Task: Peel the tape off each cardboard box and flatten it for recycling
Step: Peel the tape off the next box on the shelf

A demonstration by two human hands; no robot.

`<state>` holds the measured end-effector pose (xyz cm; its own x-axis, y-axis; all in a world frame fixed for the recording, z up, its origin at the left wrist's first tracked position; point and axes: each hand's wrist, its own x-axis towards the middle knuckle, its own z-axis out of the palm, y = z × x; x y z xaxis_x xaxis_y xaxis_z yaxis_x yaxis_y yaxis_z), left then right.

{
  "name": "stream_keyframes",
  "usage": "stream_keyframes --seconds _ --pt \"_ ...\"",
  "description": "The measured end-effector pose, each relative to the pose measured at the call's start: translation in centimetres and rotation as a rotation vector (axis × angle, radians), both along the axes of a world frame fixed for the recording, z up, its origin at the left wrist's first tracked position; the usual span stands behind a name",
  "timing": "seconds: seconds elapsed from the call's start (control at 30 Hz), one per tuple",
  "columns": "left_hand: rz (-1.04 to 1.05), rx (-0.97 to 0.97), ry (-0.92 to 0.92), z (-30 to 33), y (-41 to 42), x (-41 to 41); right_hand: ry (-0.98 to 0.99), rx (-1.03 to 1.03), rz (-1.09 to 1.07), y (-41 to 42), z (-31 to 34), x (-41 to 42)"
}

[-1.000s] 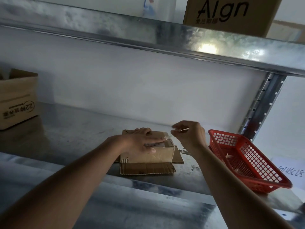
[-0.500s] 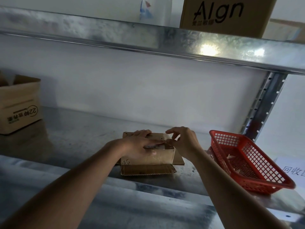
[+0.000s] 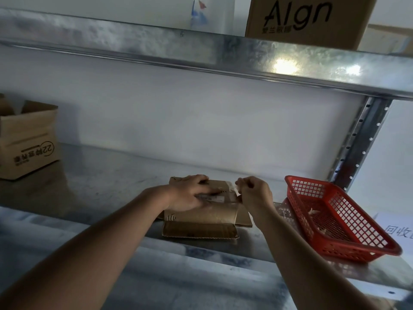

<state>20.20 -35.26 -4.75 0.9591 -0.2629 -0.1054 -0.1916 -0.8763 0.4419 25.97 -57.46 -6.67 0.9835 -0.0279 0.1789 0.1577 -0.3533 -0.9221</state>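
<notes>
Tape being pinched at the right end of a small cardboard box on a metal shelf.

The left hand [image 3: 190, 193] is being laid palm-down across the top of the small cardboard box [image 3: 207, 213], its fingers [image 3: 209, 190] lying nearly straight and pressing the lid. The right hand [image 3: 254, 193] is being held at the box's 3 o'clock edge, knuckles bent, the strip of tape [image 3: 234, 189] being pinched between thumb and fingertips. The tape is looking pale, thin and crinkled. The box is sitting at the middle of the dull, mottled galvanized shelf [image 3: 100, 175], one corrugated brown flap being spread flat toward 6 o'clock. A red plastic mesh basket [image 3: 339, 249] is standing near the box at 3 o'clock, and an open printed carton [image 3: 29, 139] is resting well apart at 9 o'clock.
</notes>
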Motion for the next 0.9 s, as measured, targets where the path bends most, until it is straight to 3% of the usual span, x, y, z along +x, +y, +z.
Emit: stream_keyframes --seconds 0.07,0.13,0.3,0.57,0.9 --pt "-0.011 -0.003 0.024 0.2 0.0 0.1 0.138 0.244 -0.031 -0.2 -0.2 -0.2" --pt "-0.003 0.005 0.074 0.8 -0.1 0.2 0.189 0.324 -0.041 -0.3 -0.3 -0.3" --pt "0.028 0.092 0.047 3.1 -2.6 0.7 0.120 0.213 -0.038 -1.3 0.1 -0.3" --pt "0.018 0.208 -0.124 0.6 -4.6 1.7 -0.015 0.217 -0.045 -2.2 0.0 -0.7" --pt "0.007 0.276 -0.157 -1.1 -3.9 2.2 -0.144 0.011 -0.004 -2.2 0.1 -0.4"
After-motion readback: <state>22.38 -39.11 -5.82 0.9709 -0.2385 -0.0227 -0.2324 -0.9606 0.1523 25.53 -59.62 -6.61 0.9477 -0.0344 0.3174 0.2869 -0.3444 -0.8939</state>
